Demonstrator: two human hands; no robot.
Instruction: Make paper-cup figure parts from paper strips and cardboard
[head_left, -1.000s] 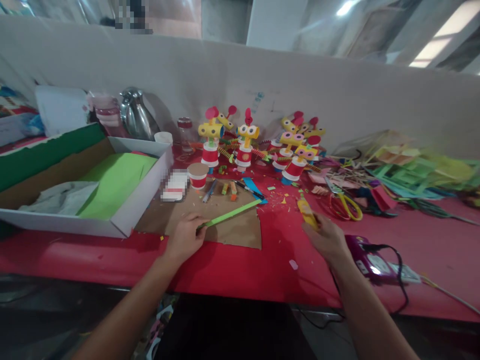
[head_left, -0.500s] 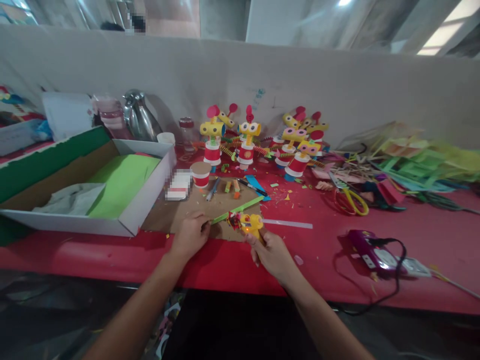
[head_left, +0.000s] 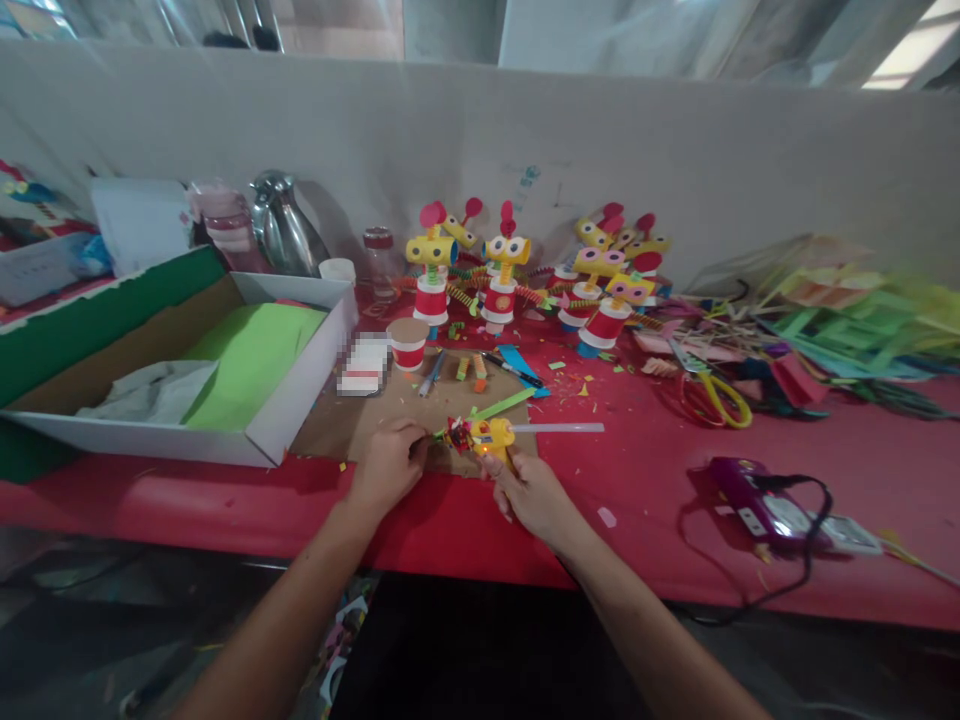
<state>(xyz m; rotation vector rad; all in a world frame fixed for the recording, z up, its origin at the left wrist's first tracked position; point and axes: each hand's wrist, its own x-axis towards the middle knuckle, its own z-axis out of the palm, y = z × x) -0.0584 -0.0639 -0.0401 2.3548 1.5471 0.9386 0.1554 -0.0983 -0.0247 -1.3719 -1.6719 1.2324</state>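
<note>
My right hand (head_left: 525, 492) is wrapped round the handle of a yellow glue gun (head_left: 491, 434), with a clear glue stick (head_left: 570, 428) poking out of its back end. The gun's nozzle points left, close to the fingertips of my left hand (head_left: 391, 462). Those fingers pinch the near end of a green paper strip (head_left: 504, 405), which slants away to the right behind the gun. Beneath lies a brown cardboard sheet (head_left: 375, 421). Two small folded paper pieces (head_left: 480, 372), a paper cup (head_left: 409, 345) and pens (head_left: 433, 374) rest on it or at its edge.
An open box (head_left: 255, 440) with green paper fills the left. Several cup figures (head_left: 499, 300) stand along the wall. To the right are scissors (head_left: 716, 398), a heap of paper strips (head_left: 840, 320) and a purple power socket (head_left: 757, 515) with a cord on the red table (head_left: 637, 500).
The glue gun has moved left along the green strip, so its nozzle is now nearer my left fingertips. The view has shifted slightly.
</note>
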